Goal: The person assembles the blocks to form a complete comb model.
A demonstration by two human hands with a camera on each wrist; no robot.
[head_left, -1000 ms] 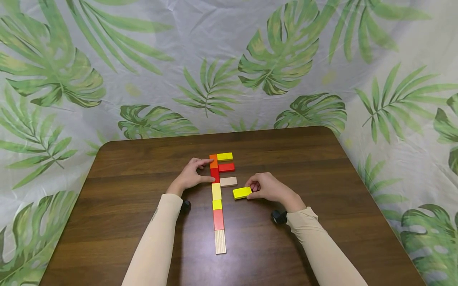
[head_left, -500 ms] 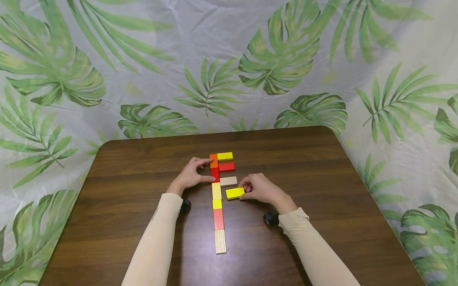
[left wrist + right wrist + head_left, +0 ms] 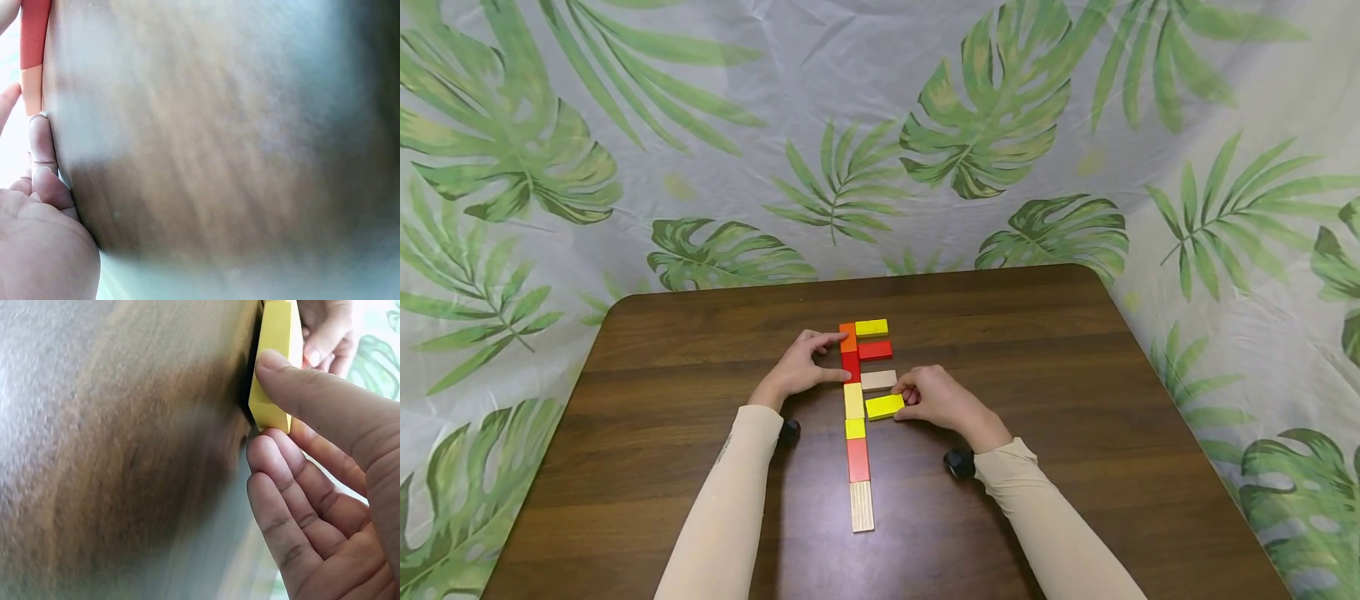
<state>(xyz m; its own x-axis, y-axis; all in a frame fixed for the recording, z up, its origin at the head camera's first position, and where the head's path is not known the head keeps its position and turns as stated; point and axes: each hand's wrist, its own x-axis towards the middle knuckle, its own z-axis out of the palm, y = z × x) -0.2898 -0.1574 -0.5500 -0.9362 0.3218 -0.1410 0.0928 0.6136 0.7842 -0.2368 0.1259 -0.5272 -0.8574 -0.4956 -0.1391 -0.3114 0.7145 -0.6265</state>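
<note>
My right hand (image 3: 943,400) pinches one end of a bright yellow block (image 3: 884,407) between thumb and fingers. The block's left end is up against the column, beside the pale yellow block (image 3: 854,401). In the right wrist view the thumb (image 3: 294,384) lies along the side of this yellow block (image 3: 272,337). My left hand (image 3: 800,365) touches the top of the column, its index finger on the orange block (image 3: 850,345) and its thumb on the red block (image 3: 850,363). Those two blocks show at the left edge of the left wrist view.
Lower in the column lie a small yellow block (image 3: 855,429), a light red block (image 3: 858,461) and a striped wooden block (image 3: 862,507). Branching right are a yellow block (image 3: 872,327), a red block (image 3: 875,350) and a plain wooden block (image 3: 878,380). The brown table (image 3: 662,467) meets a leaf-patterned curtain (image 3: 850,133).
My right hand has moved left with the bright yellow block, from a gap away until it reaches the column. The left hand has stayed on the orange and red blocks.
</note>
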